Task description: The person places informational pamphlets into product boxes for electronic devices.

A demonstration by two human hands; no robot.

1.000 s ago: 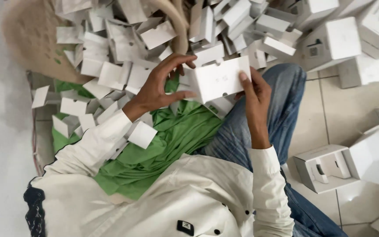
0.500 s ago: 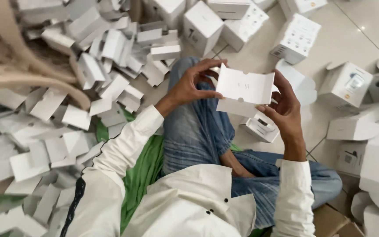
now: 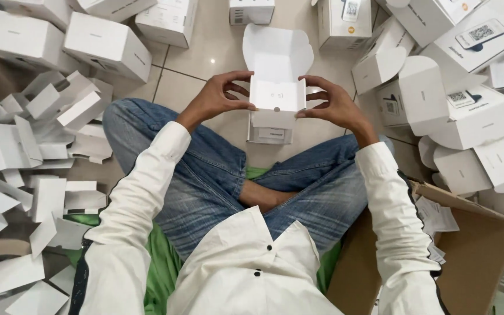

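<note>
Left hand (image 3: 216, 100) grips the left side of a small white carton (image 3: 277, 96), fingers curled onto its front edge and thumb underneath. Our right hand (image 3: 335, 104) mirrors it on the right side, fingertips pinching the carton's wall. We hold the carton in the air above the tiled floor (image 3: 205, 58), between our knees, its rounded lid flap (image 3: 277, 51) standing open and pointing away from us. The carton's inside shows white; we cannot tell whether anything lies in it.

Directly under the held carton a second small white box (image 3: 270, 133) sits on the floor, just ahead of our crossed ankles. We sit cross-legged in blue jeans (image 3: 205, 181) and a white long-sleeved shirt (image 3: 246, 268), on a green cloth (image 3: 161, 271).

Toward the floor's left edge lies a loose heap of flat, unfolded white carton blanks (image 3: 36, 157). Along the far edge, assembled white boxes (image 3: 109, 44) stand closed. On the right side, a stack of assembled cartons (image 3: 468, 116) stands, several with flaps open, some bearing square printed code labels. At the near right corner an open brown cardboard box (image 3: 473, 256) rests against our right arm, with paper slips (image 3: 436, 216) inside.
</note>
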